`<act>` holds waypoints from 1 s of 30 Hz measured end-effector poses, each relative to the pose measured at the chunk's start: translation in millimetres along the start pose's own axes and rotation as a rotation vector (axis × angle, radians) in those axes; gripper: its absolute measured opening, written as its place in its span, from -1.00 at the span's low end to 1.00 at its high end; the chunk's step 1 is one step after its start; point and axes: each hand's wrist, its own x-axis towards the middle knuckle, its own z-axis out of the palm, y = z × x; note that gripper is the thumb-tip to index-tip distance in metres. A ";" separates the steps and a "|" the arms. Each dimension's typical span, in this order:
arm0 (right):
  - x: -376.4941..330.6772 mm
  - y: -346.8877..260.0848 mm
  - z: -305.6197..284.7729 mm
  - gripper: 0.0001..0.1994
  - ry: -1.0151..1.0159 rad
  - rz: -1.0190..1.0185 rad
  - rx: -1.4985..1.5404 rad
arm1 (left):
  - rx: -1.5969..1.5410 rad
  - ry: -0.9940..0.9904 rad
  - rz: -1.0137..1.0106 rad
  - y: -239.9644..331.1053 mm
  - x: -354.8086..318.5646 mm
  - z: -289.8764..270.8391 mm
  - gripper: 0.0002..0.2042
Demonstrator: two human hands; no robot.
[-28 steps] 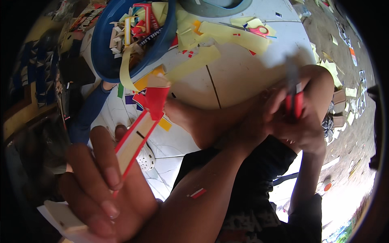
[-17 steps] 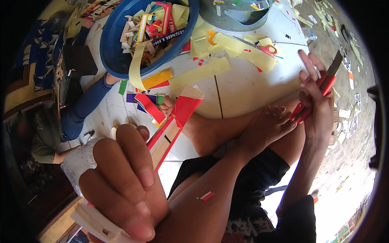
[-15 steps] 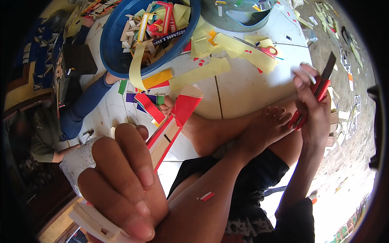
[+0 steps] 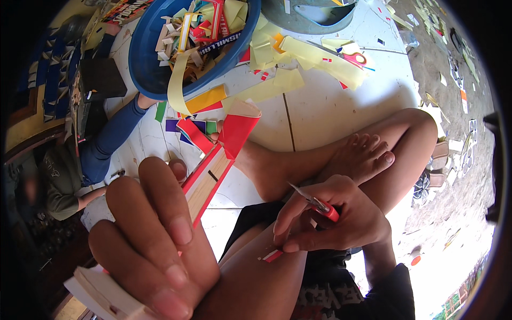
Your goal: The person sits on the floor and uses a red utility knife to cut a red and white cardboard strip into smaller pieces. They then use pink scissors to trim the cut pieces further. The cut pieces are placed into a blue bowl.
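My left hand (image 4: pixel 154 234) is wrapped round a long, narrow wooden piece (image 4: pixel 201 184) edged in red paper. Its far end carries a folded red paper flap (image 4: pixel 240 130), and its pale near end (image 4: pixel 109 293) sticks out below my fingers. In my right hand (image 4: pixel 346 224) a red box cutter (image 4: pixel 330 213) is gripped, blade pointing up and left. The thumb and index finger of that hand are just above a small red and white paper scrap (image 4: pixel 273 256) on my thigh; whether they touch it I cannot tell.
A blue basin (image 4: pixel 140 64) full of paper and wood offcuts stands at the far left. Yellow paper strips (image 4: pixel 320 56), red-handled scissors (image 4: pixel 356 60) and a grey-blue container (image 4: pixel 288 21) lie beyond my legs. Another person's blue-sleeved limb (image 4: pixel 112 128) is at left.
My right hand has come down and left from the far right, bringing the box cutter over my thigh beside the scrap. The left hand and wooden piece have shifted slightly left.
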 end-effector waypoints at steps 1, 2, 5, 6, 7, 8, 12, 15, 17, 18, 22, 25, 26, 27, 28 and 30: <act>0.6 0.3 0.4 -0.76 -0.001 -0.008 0.020 | 0.005 -0.003 -0.005 0.4 0.2 -0.6 -0.61; 1.4 0.9 0.7 -0.77 -0.010 -0.021 0.023 | 0.008 -0.007 -0.006 0.2 0.3 -0.6 -0.61; 3.8 3.2 2.7 -0.77 -0.022 -0.117 0.061 | 0.016 -0.020 -0.007 -0.5 1.3 0.0 -0.60; 4.1 3.5 2.7 -0.77 -0.024 -0.157 0.077 | 0.028 -0.024 -0.010 -0.4 1.9 0.1 -0.60; 3.8 3.5 2.5 -0.78 -0.039 -0.151 0.068 | 0.040 -0.028 -0.013 0.2 2.5 0.0 -0.60; 2.7 2.8 1.5 -0.78 -0.056 -0.145 0.059 | 0.053 -0.032 -0.015 0.8 3.0 0.0 -0.60; 2.7 3.0 2.3 -0.82 -0.064 -0.165 0.035 | 0.031 -0.021 -0.018 1.7 3.2 0.9 -0.61; 5.1 4.0 6.0 -0.77 -0.010 -0.106 0.063 | 0.006 -0.029 0.021 -0.7 5.2 0.5 -0.67; 6.3 3.3 6.7 -0.78 0.026 -0.146 0.005 | 0.000 -0.042 0.080 -3.9 7.5 -0.2 -0.79; 6.1 2.4 7.0 -0.78 0.034 -0.145 -0.017 | 0.002 -0.042 0.108 -5.5 8.2 -0.4 -0.83; 0.9 -1.9 8.4 -0.87 0.052 -0.018 0.022 | 0.027 -0.059 0.173 -11.0 9.6 -0.1 -0.70; 3.4 -2.6 3.6 -0.86 0.136 -0.145 -0.108 | 0.058 -0.045 0.158 -10.0 8.3 1.4 -0.69; 8.0 -2.2 -2.6 -0.86 0.219 -0.276 -0.268 | 0.074 -0.028 0.148 -9.9 7.7 2.0 -0.70; 10.2 -4.1 -10.1 -0.84 0.337 -0.384 -0.359 | 0.061 -0.020 0.170 -10.9 7.3 1.7 -0.71; 12.6 -6.1 -17.7 -0.83 0.543 -0.411 -0.316 | 0.050 -0.010 0.192 -11.7 7.1 1.2 -0.72; 10.8 -16.5 -37.5 -0.74 1.023 -0.407 -0.075 | 0.035 0.055 0.223 -12.7 5.8 0.1 -0.74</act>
